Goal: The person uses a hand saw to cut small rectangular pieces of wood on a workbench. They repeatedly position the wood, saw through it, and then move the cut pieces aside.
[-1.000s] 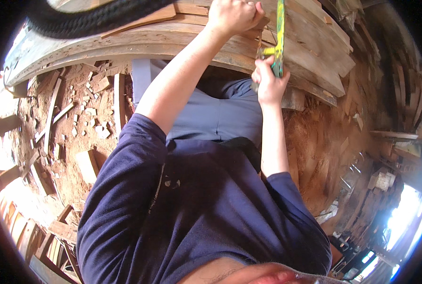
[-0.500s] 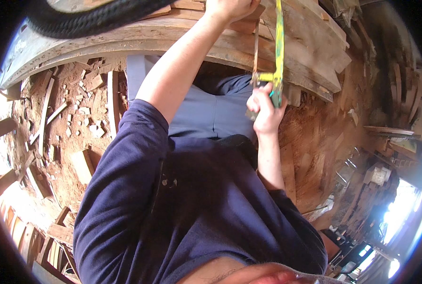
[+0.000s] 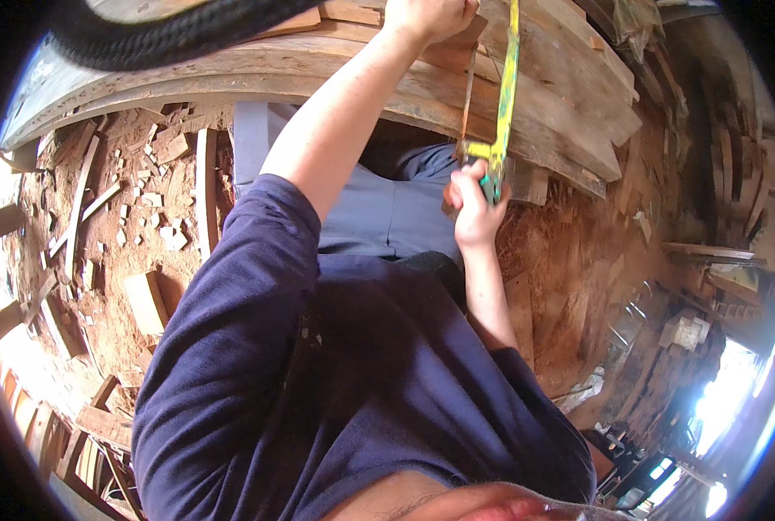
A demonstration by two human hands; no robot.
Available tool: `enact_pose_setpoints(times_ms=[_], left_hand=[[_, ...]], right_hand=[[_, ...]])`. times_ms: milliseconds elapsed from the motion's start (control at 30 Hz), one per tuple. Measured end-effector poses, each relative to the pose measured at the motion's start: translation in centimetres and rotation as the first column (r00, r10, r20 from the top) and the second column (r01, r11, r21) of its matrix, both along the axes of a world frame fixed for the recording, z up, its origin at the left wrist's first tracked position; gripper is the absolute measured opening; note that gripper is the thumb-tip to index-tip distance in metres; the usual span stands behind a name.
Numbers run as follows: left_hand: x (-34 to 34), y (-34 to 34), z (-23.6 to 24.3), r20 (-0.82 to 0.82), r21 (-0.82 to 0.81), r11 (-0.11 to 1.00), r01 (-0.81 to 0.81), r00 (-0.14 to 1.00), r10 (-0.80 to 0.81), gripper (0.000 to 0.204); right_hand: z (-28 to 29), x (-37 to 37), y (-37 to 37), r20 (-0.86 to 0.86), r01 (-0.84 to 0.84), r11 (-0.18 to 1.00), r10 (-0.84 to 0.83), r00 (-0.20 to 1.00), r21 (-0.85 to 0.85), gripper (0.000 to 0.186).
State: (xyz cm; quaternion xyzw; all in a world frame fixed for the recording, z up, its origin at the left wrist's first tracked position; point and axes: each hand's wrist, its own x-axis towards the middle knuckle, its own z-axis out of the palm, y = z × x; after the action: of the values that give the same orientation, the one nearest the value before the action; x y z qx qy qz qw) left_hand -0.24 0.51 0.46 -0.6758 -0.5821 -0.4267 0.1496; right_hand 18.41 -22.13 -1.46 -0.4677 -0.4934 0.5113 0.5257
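My left hand (image 3: 431,19) is closed at the top of the view, pressing or gripping a brown piece of wood (image 3: 452,52) on the stacked weathered boards (image 3: 570,122); its fingertips are mostly hidden. My right hand (image 3: 477,210) grips the handle of a saw with a yellow-green frame (image 3: 505,91), held lengthwise away from my body. The saw's thin rusty blade (image 3: 467,100) runs beside the frame and reaches the wood piece just below my left hand. My grey-trousered legs are under the edge of the boards.
Scattered offcuts and slats (image 3: 207,191) lie on the sawdust-covered ground at left. More stacked timber (image 3: 752,174) and clutter (image 3: 689,333) are at right. A thick black braided loop (image 3: 170,35) hangs close across the upper left.
My right hand and the saw have moved back toward my body, then slightly left. My left hand has shifted only a little and stays closed at the wood.
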Motion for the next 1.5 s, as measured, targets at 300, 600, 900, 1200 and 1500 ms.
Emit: enact_pose_setpoints(times_ms=[300, 600, 900, 1200, 1500], left_hand=[[0.2, -2.9, 0.4, -0.037, 0.231, 0.972, 0.03, 0.999, -0.022, 0.046], [-0.2, -0.2, 0.3, 0.026, 0.042, 0.999, 0.001, 1.0, -0.002, 0.048], [0.3, -3.2, 0.3, -0.005, 0.316, 0.947, 0.055, 0.998, -0.056, 0.043], [-0.2, -0.1, 0.4, 0.019, 0.034, 0.999, 0.018, 1.0, -0.019, 0.047], [-1.0, -0.8, 0.8, 0.057, 0.003, 0.994, -0.114, 0.992, 0.113, 0.051]], right_hand=[[2.9, -1.5, 6.1, -0.157, 0.019, 0.999, -0.024, 0.987, -0.029, 0.019], [-1.7, -0.4, 1.6, 0.072, 0.028, 0.998, -0.031, 0.997, 0.052, 0.018], [2.3, -0.8, 5.6, -0.099, 0.0, 0.999, -0.004, 0.995, -0.032, 0.019], [0.1, -1.1, 3.1, 0.076, 0.049, 0.998, -0.046, 0.996, -0.046, 0.022], [1.4, 0.8, 0.0, 0.077, -0.036, 0.999, 0.033, 0.996, 0.036, 0.025]])
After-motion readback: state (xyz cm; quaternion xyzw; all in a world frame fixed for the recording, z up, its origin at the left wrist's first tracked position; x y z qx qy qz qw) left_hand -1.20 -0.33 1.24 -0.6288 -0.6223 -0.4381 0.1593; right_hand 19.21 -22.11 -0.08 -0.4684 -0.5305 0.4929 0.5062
